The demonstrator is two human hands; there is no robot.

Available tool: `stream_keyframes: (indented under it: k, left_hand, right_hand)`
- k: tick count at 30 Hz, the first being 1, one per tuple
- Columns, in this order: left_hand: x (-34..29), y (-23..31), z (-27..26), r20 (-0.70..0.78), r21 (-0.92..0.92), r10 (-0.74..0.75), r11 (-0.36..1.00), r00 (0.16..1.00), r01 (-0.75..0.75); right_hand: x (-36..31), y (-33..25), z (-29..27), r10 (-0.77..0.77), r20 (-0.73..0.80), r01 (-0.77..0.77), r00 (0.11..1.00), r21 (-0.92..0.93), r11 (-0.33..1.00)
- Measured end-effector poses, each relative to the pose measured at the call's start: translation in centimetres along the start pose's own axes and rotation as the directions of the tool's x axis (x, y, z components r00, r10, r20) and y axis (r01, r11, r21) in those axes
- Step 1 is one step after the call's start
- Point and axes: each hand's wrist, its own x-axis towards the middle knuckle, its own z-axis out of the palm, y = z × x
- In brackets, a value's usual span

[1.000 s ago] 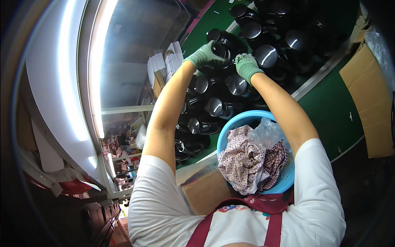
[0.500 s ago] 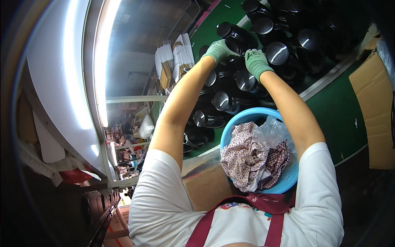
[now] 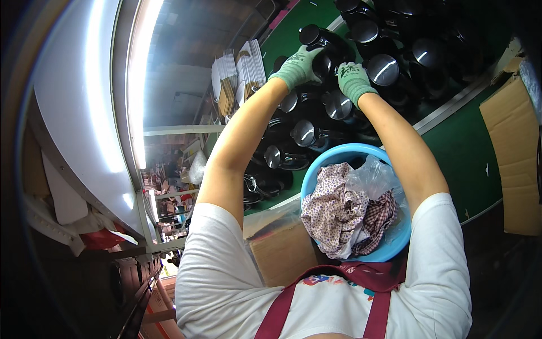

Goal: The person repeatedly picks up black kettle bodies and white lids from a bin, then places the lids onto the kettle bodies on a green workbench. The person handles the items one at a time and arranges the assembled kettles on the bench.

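Both my hands wear pale green knit gloves and reach far forward over a group of glossy black lidded pots with handles. My left hand (image 3: 299, 66) is closed around the left side of one black pot (image 3: 322, 65). At that same pot's right side, my right hand (image 3: 353, 80) has its fingers curled in, next to a small bright spot; the exact grip is partly hidden by the glove. Other black pots stand close around, such as one with a shiny lid (image 3: 338, 105) just below my hands and another (image 3: 383, 70) right of them.
A blue basin (image 3: 309, 179) with patterned cloths and clear plastic stands in front of me, beside a cardboard box (image 3: 282, 254). Folded white-and-brown cartons (image 3: 248, 70) stand left of the pots. A cardboard sheet (image 3: 514, 152) is at the right of the green surface (image 3: 463, 164).
My left hand has shifted slightly left and down, its fingers now spread further around the pot. The pot between my hands shows more of its dark round end. The right hand has barely moved.
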Motion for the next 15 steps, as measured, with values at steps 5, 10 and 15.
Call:
stream_keyframes:
  k: [5, 10, 15]
  left_hand:
    - [0.0, -0.8, 0.2, -0.070, -0.205, -0.210, 0.960, 0.975, 0.192]
    - [-0.2, 1.2, -1.6, 0.032, -0.186, -0.141, 0.972, 0.990, 0.144]
    - [0.5, 0.1, 0.4, -0.032, -0.176, -0.130, 0.977, 0.991, 0.123]
  right_hand:
    - [-0.2, 0.0, -1.1, -0.050, 0.111, 0.046, 0.992, 0.041, 0.998]
    - [-0.3, 0.3, -0.5, -0.028, 0.015, 0.028, 0.999, -0.009, 1.000]
    - [-0.1, 0.1, -0.1, -0.017, 0.015, 0.017, 1.000, 0.035, 0.999]
